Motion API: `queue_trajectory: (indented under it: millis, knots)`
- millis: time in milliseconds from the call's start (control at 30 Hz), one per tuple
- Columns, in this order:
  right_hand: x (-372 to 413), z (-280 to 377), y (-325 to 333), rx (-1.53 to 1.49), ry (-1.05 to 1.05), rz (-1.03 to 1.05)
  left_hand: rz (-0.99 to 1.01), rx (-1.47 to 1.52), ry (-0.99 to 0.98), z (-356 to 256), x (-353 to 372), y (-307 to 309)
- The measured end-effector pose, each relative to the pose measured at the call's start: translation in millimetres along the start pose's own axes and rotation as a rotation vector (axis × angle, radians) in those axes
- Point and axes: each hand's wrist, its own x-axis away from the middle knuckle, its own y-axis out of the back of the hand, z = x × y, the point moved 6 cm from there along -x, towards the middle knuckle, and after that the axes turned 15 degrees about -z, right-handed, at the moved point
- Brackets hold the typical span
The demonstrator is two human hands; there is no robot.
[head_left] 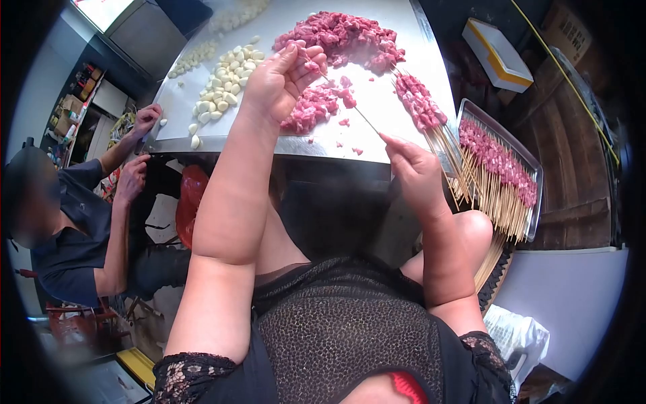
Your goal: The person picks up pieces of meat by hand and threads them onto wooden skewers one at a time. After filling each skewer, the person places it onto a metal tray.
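My right hand (412, 165) pinches the lower end of a thin wooden skewer (367, 120), which slants up and left over the metal table (370, 145). Near the skewer's upper end are pieces of raw meat (346, 94). Between its thumb and fingers, my left hand (286, 74) grips a small piece of raw meat (311, 65). A large heap of cut meat (343, 34) lies beyond my hands, and a smaller pile (311, 108) sits just below the left one. Finished-looking meat skewers (420, 101) lie bundled at the table's right edge.
A metal tray (535, 168) holding many meat skewers stands right of the table. Peeled garlic cloves (225, 81) are heaped on the left. A co-worker (81, 222) sits at the left, hands at the table edge. A white foam box (498, 54) stands at the back right.
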Motion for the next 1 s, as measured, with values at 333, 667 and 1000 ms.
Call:
queue_trajectory:
  millis: [333,667,1000]
  knots:
    - [-1.4,-3.5,-4.3,-0.036,0.052,-0.052,0.039,-0.011,-0.044,-2.7,1.9,-4.9]
    - [-4.0,0.8,-3.3,0.05,0.111,-0.075,0.086,-0.038,-0.041,-0.4,4.0,-6.1]
    - [-2.9,-2.3,-13.3,-0.09,-0.011,0.026,0.125,-0.042,0.006,10.2,12.1,-16.7]
